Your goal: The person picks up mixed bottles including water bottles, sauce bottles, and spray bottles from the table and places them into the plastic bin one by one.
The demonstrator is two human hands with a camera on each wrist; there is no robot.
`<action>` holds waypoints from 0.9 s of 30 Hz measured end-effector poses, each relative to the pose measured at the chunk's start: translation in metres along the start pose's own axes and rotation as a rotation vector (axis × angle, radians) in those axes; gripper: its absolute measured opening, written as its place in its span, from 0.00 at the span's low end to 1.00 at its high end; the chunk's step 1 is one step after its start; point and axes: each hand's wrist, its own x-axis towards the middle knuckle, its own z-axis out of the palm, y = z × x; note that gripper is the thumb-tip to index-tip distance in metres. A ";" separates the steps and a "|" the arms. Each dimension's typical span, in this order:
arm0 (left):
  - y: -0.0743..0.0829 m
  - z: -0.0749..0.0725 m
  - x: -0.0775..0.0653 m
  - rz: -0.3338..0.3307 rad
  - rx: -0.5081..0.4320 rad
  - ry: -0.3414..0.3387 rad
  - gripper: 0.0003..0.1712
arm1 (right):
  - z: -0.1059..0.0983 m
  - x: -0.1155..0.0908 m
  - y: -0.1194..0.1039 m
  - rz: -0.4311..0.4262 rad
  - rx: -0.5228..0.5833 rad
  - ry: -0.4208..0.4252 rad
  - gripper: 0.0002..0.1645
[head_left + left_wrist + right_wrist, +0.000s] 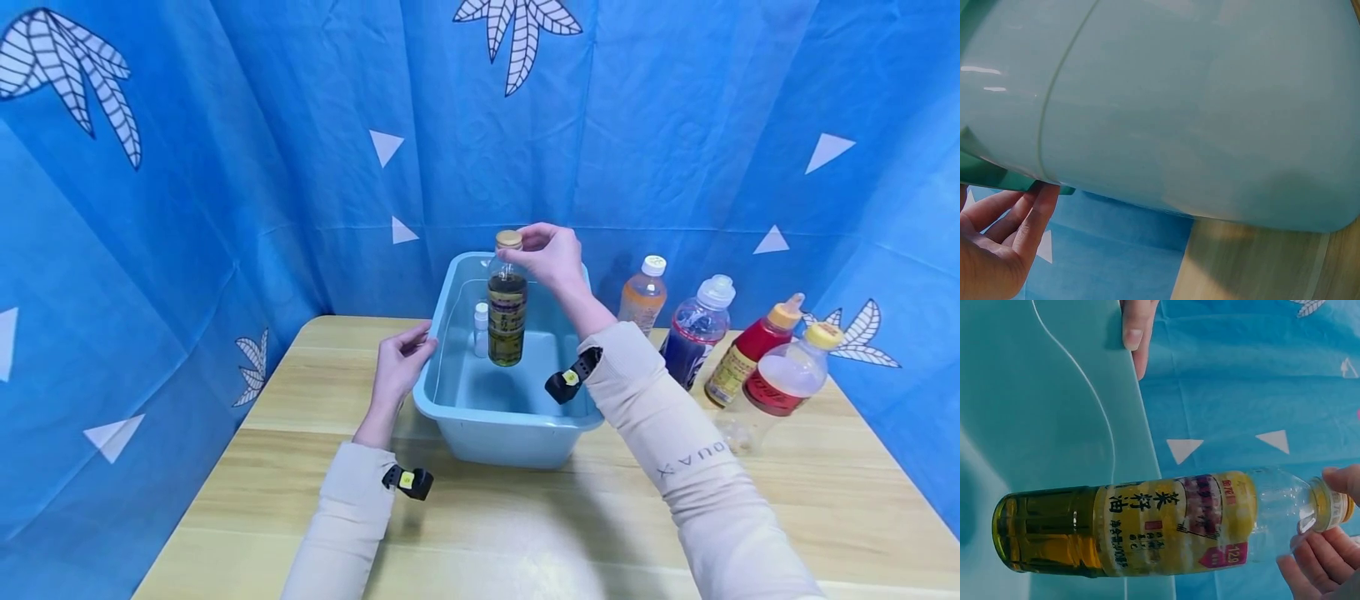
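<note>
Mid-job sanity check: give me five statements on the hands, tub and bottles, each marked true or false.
1. The right hand holds the oil bottle near its cap. True.
2. The left hand also grips the oil bottle. False: the left hand grips the rim of the tub.
3. A small white-capped bottle stands inside the tub. True.
4. The red bottle is in the tub. False: the red bottle stands on the table.
5. The orange drink bottle has a white cap. True.

tub (506,442), four bottles (692,340) on table (255,500)
</note>
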 end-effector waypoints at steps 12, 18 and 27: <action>0.001 0.001 -0.001 -0.006 -0.003 0.001 0.21 | 0.012 0.006 0.011 0.058 -0.049 -0.067 0.19; 0.000 0.000 -0.002 -0.011 -0.013 0.007 0.21 | 0.018 0.007 0.016 0.096 -0.057 -0.076 0.19; 0.001 0.001 -0.002 -0.007 -0.014 0.003 0.21 | 0.029 0.005 0.025 0.104 -0.076 -0.087 0.20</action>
